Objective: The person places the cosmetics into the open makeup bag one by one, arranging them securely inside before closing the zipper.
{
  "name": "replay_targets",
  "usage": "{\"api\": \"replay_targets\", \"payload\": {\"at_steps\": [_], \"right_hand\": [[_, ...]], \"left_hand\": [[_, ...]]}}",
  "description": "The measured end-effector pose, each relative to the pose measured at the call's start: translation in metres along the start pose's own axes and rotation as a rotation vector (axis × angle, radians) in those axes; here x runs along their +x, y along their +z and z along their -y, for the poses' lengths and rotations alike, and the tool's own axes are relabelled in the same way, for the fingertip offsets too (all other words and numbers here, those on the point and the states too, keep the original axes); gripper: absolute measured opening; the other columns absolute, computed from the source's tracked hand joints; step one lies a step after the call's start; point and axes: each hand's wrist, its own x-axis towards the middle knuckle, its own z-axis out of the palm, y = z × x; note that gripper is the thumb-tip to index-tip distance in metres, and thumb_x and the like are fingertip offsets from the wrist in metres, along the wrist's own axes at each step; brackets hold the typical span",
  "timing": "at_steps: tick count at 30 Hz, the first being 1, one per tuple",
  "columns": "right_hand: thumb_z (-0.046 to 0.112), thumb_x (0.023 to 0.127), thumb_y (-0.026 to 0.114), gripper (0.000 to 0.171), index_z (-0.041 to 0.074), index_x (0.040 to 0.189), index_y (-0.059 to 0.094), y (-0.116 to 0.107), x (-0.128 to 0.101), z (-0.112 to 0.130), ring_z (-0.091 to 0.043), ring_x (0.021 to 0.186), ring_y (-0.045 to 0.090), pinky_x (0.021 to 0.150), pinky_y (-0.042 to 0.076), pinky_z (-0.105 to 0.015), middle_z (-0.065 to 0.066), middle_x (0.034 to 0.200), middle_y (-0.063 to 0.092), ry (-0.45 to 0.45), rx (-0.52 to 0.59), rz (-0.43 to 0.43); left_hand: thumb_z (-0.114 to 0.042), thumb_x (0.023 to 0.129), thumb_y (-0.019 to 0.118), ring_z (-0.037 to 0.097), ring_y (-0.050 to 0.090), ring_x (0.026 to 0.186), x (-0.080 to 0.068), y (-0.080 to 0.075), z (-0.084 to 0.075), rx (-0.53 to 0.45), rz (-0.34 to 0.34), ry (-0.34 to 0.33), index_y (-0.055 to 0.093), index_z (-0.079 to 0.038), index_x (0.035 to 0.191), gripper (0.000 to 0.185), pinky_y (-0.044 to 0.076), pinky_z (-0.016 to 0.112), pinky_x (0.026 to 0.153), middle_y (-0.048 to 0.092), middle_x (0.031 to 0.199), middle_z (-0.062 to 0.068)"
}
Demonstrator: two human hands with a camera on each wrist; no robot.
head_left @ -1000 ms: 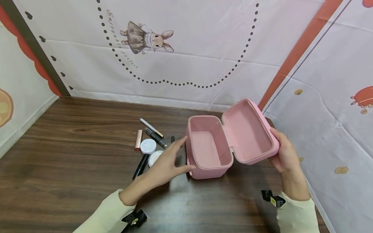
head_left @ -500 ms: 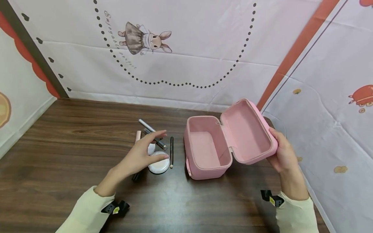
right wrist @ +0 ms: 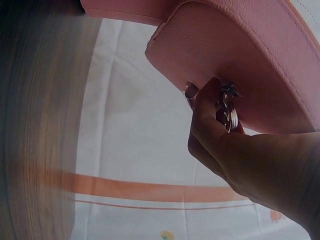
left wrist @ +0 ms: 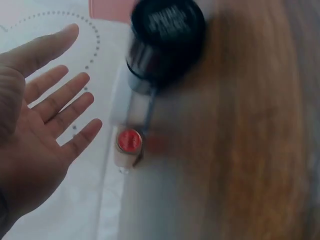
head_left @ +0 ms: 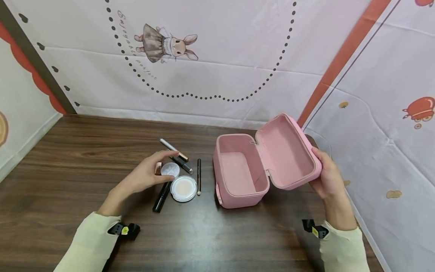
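A pink cosmetic case (head_left: 239,172) stands open on the wooden table (head_left: 85,151). My right hand (head_left: 327,176) grips the edge of its raised lid (head_left: 289,154). In the right wrist view that hand (right wrist: 240,150) curls round the lid (right wrist: 240,55) beside a metal zipper pull (right wrist: 227,107). My left hand (head_left: 144,176) hovers over a cluster of cosmetics, its fingertips above a pink lipstick tube (head_left: 158,168) and a round white lid (head_left: 170,169). The left wrist view shows this hand (left wrist: 45,125) with straight, spread fingers and nothing in it, near the lipstick end (left wrist: 128,142) and a black mascara cap (left wrist: 165,40).
Beside the left hand lie an open powder compact (head_left: 183,188), a black mascara (head_left: 162,196), a silver pen (head_left: 173,149), a dark pen (head_left: 182,164) and a thin black pencil (head_left: 199,176). Printed fabric walls close the table at the back and right.
My left hand has left the case's front and moved left over the cosmetics, settling above the lipstick and round lid. The right hand still holds the lid open.
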Motion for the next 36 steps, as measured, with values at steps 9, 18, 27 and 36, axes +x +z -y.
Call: {"api": "replay_targets", "payload": {"at_steps": [9,18,27,36], "right_hand": [[0.027,0.104,0.034,0.038,0.007,0.108,0.066,0.001,-0.001,-0.001,-0.016,0.074,0.065,0.06,0.053,-0.028,-0.006,0.09,0.067,-0.007,-0.024,-0.005],[0.027,0.104,0.034,0.038,0.005,0.109,0.064,0.0,-0.002,0.0,-0.017,0.075,0.064,0.061,0.053,-0.029,-0.006,0.092,0.066,-0.007,-0.019,0.01],[0.029,0.104,0.036,0.035,0.005,0.109,0.061,0.0,0.0,0.0,-0.016,0.076,0.063,0.061,0.053,-0.029,-0.006,0.094,0.064,0.011,-0.018,-0.015],[0.029,0.104,0.038,0.036,0.004,0.108,0.063,0.0,0.0,0.0,-0.016,0.074,0.065,0.06,0.053,-0.028,-0.006,0.091,0.066,0.004,-0.018,-0.025]], "left_hand": [[-0.015,0.078,0.08,0.027,0.054,0.089,-0.003,-0.008,0.016,0.008,-0.004,-0.018,0.048,-0.012,0.139,0.069,0.043,0.037,0.076,0.057,0.115,0.013],[-0.014,0.079,0.079,0.026,0.051,0.097,0.0,-0.006,0.025,0.037,0.043,-0.039,0.051,-0.009,0.136,0.064,0.042,0.037,0.082,0.055,0.126,0.008],[-0.016,0.076,0.082,0.031,0.048,0.115,0.004,-0.002,0.026,0.097,0.057,-0.038,0.054,-0.006,0.132,0.063,0.036,0.048,0.092,0.057,0.122,0.01],[-0.02,0.074,0.083,0.038,0.036,0.131,0.005,0.0,0.033,0.131,0.045,-0.039,0.059,-0.008,0.127,0.059,0.031,0.054,0.102,0.057,0.127,0.012]]}}
